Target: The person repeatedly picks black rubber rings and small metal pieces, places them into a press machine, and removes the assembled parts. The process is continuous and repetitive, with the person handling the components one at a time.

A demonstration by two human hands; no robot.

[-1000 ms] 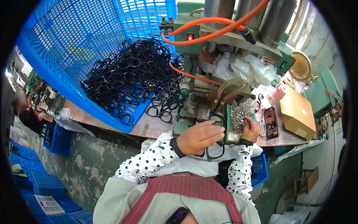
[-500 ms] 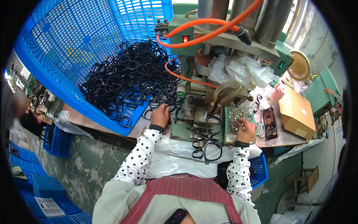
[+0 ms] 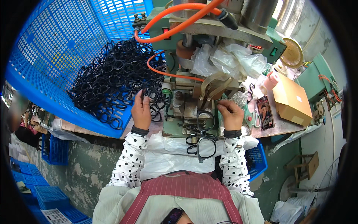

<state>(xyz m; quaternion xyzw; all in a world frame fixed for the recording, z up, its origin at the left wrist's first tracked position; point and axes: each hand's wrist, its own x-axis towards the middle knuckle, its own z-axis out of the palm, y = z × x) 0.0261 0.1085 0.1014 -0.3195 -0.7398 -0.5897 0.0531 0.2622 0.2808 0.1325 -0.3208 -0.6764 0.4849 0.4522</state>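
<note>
Grip: cannot tell for either; left hand (image 3: 141, 115) by black frames (image 3: 108, 72), right hand (image 3: 232, 117), fingers bent, beside press (image 3: 196, 90).

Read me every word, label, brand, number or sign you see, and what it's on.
None reads clearly enough to quote.
Phone: writing on screen, too small.
Red display on the machine: lit marks, too blurred.
Cardboard box: pale labels, too small.
Small dark screen at the chest: too blurred.
</note>
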